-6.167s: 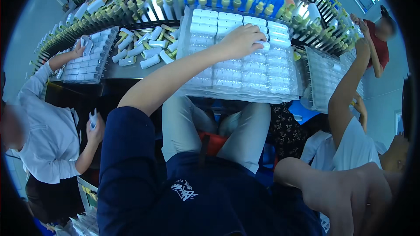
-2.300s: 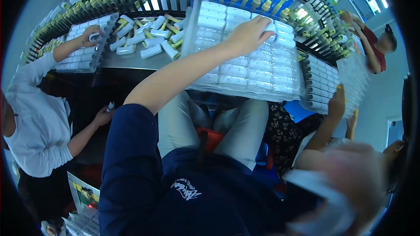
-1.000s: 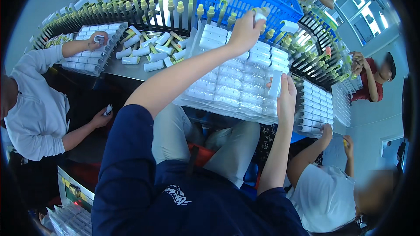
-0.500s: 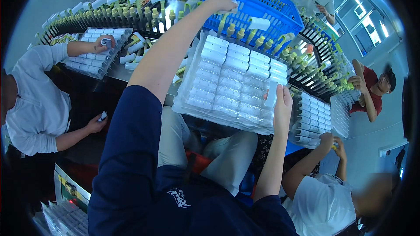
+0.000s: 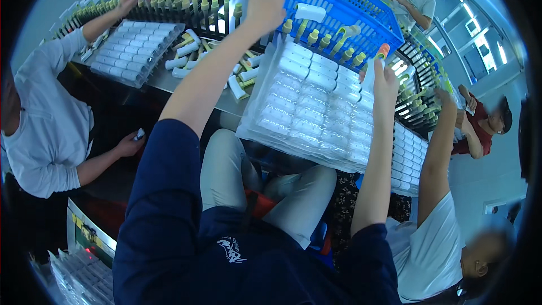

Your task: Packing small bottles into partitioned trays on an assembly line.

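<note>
My left hand (image 5: 265, 8), somewhat blurred, reaches over the rack beside the blue crate; its fingers look spread, with nothing visible in them. My right hand (image 5: 386, 82) is closed around a white curved plastic piece (image 5: 369, 77) at the right edge of the stacked trays. Just above it shows an orange tip (image 5: 384, 50); I cannot tell whether this belongs to the held piece or the rack. The clear plastic tray (image 5: 305, 130) has rows of white pieces (image 5: 296, 56) in its far part, while its nearer pockets look unfilled.
Behind the tray stand a black rack with yellow-green pegs (image 5: 313, 36) and a blue crate (image 5: 344, 11). Loose white-and-green pieces (image 5: 243, 82) lie to the left. Co-workers sit on both sides, with filled trays (image 5: 135, 51) beside them; others stand farther back.
My left hand has moved left from the crate edge, and the white thing at its fingertips no longer shows. My right hand has risen toward the rack with its white piece.
</note>
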The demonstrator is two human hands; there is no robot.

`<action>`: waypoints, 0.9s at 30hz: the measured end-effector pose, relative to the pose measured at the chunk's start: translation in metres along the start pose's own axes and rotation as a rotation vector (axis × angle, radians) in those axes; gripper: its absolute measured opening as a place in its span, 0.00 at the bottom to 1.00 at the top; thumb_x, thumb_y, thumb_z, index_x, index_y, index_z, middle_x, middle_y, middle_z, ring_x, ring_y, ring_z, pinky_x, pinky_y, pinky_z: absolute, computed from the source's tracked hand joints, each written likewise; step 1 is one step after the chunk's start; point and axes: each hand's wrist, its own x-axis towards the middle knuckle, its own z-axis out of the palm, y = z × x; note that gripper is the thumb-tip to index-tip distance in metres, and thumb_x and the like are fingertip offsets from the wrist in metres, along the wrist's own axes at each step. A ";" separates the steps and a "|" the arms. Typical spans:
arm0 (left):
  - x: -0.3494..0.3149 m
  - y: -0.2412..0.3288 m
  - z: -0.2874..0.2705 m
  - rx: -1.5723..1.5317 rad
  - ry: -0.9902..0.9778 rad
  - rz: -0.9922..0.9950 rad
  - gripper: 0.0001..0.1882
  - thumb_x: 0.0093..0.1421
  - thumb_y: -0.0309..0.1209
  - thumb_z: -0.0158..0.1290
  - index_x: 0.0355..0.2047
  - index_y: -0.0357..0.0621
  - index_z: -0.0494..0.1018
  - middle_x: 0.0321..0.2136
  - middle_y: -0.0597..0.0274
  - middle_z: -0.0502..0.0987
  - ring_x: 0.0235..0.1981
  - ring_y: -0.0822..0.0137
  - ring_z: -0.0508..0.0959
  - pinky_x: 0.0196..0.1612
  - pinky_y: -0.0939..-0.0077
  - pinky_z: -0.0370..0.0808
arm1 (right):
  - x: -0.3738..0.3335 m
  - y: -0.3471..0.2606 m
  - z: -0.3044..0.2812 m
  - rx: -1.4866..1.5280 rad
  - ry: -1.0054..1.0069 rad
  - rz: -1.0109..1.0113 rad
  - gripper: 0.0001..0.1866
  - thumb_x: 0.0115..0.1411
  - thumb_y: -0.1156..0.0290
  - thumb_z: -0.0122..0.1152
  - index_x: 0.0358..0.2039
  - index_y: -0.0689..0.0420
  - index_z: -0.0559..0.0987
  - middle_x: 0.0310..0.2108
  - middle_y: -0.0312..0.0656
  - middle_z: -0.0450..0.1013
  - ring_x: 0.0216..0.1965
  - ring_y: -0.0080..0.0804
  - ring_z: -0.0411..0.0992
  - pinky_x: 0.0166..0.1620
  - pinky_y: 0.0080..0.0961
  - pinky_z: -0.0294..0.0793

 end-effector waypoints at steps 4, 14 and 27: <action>-0.035 0.055 -0.049 -0.514 -0.197 -0.046 0.15 0.55 0.33 0.56 0.42 0.41 0.72 0.43 0.54 0.74 0.49 0.54 0.72 0.51 0.57 0.69 | 0.062 -0.018 0.023 -0.390 0.108 -0.577 0.20 0.62 0.61 0.62 0.47 0.62 0.75 0.33 0.47 0.77 0.33 0.32 0.76 0.36 0.25 0.71; -0.081 0.081 -0.068 -0.665 -0.348 0.053 0.06 0.54 0.30 0.56 0.32 0.44 0.75 0.36 0.62 0.75 0.43 0.59 0.73 0.46 0.63 0.72 | 0.128 0.003 0.140 -0.654 -0.455 -0.897 0.26 0.56 0.57 0.65 0.53 0.52 0.72 0.51 0.46 0.70 0.54 0.47 0.64 0.59 0.40 0.60; -0.074 0.091 -0.052 -0.553 -0.418 0.079 0.16 0.52 0.32 0.59 0.41 0.41 0.73 0.43 0.56 0.75 0.55 0.53 0.69 0.47 0.50 0.72 | 0.018 -0.024 0.132 -0.404 -0.209 -0.798 0.22 0.60 0.64 0.59 0.54 0.57 0.74 0.55 0.53 0.69 0.58 0.51 0.66 0.60 0.41 0.64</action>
